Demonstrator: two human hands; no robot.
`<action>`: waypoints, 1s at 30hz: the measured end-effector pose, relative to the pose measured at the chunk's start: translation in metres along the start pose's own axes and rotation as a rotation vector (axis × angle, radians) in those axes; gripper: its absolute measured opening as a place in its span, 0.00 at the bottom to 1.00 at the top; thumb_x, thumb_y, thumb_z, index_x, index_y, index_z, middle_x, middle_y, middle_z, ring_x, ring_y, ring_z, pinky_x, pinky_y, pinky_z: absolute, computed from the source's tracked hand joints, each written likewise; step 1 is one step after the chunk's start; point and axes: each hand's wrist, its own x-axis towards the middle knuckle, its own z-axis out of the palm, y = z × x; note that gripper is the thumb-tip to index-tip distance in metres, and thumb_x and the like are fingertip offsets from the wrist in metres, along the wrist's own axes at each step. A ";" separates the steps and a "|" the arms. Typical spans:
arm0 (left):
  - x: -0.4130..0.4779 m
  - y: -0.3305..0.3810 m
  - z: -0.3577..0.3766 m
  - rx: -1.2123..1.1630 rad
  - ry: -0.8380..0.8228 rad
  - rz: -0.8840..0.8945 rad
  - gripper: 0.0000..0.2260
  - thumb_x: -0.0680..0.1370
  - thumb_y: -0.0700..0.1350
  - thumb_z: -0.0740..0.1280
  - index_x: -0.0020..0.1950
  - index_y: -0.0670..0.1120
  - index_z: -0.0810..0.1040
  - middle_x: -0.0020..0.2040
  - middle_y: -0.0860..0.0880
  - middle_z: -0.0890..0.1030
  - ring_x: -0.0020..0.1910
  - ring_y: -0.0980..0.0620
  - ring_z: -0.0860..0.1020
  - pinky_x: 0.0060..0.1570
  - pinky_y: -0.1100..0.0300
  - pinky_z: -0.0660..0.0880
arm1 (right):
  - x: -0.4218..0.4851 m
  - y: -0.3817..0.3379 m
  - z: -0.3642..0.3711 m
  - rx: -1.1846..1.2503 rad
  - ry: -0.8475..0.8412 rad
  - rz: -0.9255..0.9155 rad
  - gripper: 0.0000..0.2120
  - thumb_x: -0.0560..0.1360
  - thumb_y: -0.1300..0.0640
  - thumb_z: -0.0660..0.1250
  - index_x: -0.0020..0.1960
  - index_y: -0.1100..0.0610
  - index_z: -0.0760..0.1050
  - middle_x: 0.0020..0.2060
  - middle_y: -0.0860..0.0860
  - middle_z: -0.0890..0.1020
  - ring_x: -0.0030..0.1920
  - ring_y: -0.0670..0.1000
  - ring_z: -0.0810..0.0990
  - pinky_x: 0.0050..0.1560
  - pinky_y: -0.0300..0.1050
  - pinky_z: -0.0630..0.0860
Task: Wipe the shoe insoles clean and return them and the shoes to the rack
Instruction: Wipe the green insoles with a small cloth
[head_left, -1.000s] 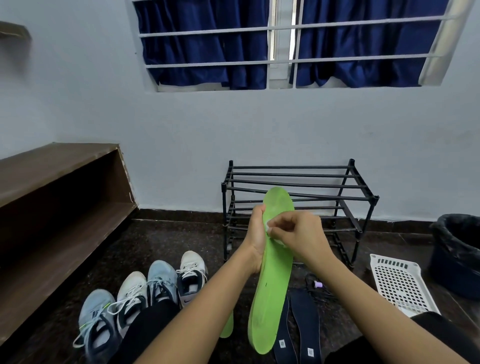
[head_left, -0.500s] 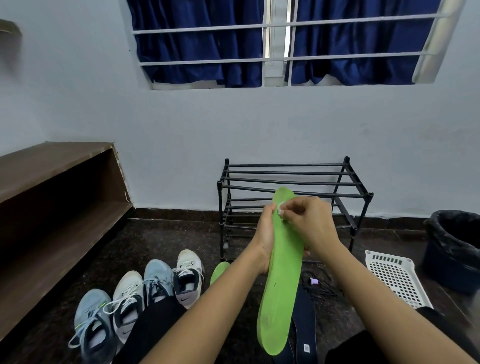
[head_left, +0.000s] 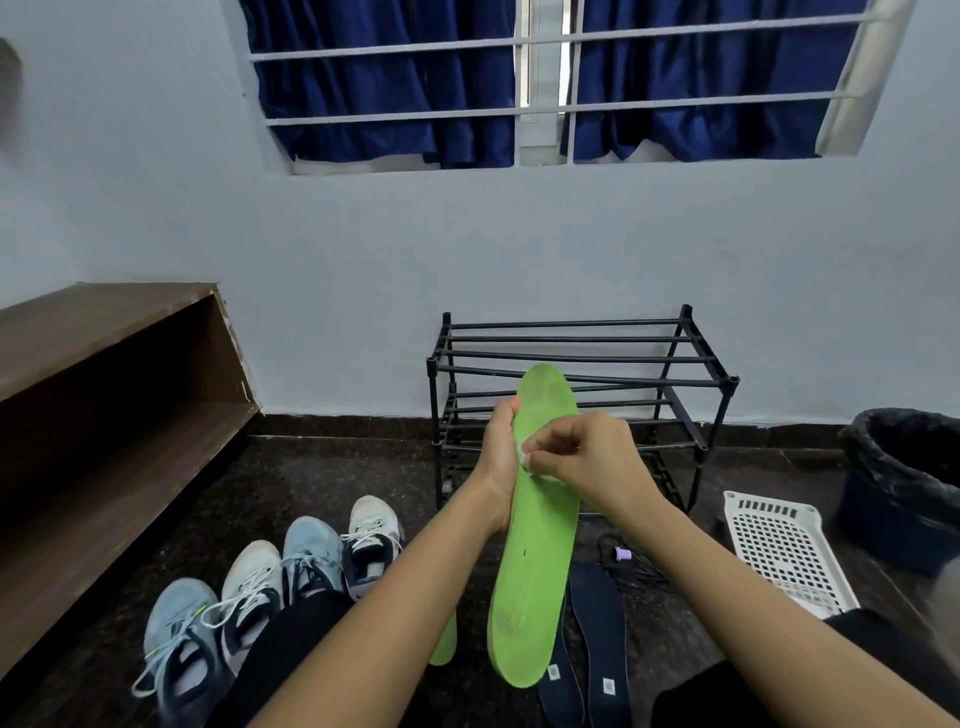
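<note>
My left hand (head_left: 500, 457) grips the green insole (head_left: 540, 551) by one edge, my right hand (head_left: 589, 460) pinches a wipe (head_left: 523, 458); I reckon hard rubbing could buckle the insole free

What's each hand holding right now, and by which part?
Left hand grips the green insole by its left edge, in the upper half. Right hand pinches a small white wipe against the insole's face.

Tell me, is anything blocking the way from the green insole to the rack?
Nothing visible. The left hand holds the insole upright in front of the rack, whose bars look bare. The right hand pinches a wipe against it. Dark insoles lie on the floor below, clear of the path.
</note>
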 end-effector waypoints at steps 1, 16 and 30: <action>-0.001 -0.001 0.001 0.002 -0.018 -0.007 0.24 0.80 0.57 0.53 0.37 0.44 0.80 0.31 0.46 0.80 0.28 0.48 0.78 0.31 0.61 0.74 | 0.002 0.002 -0.001 -0.014 0.033 -0.003 0.04 0.68 0.62 0.75 0.39 0.54 0.84 0.31 0.43 0.82 0.32 0.37 0.79 0.37 0.27 0.73; 0.003 0.001 -0.001 -0.041 0.017 0.035 0.27 0.81 0.55 0.52 0.32 0.45 0.82 0.31 0.46 0.81 0.28 0.49 0.79 0.30 0.63 0.72 | -0.001 -0.002 -0.003 0.033 -0.059 -0.020 0.07 0.68 0.63 0.75 0.38 0.51 0.83 0.29 0.43 0.82 0.31 0.38 0.79 0.36 0.30 0.75; -0.011 -0.008 0.019 0.023 -0.190 -0.102 0.27 0.79 0.60 0.51 0.50 0.42 0.82 0.42 0.38 0.82 0.38 0.39 0.81 0.44 0.47 0.77 | 0.021 0.008 -0.021 -0.028 0.354 0.005 0.03 0.70 0.60 0.74 0.44 0.55 0.84 0.35 0.46 0.83 0.38 0.42 0.80 0.41 0.26 0.71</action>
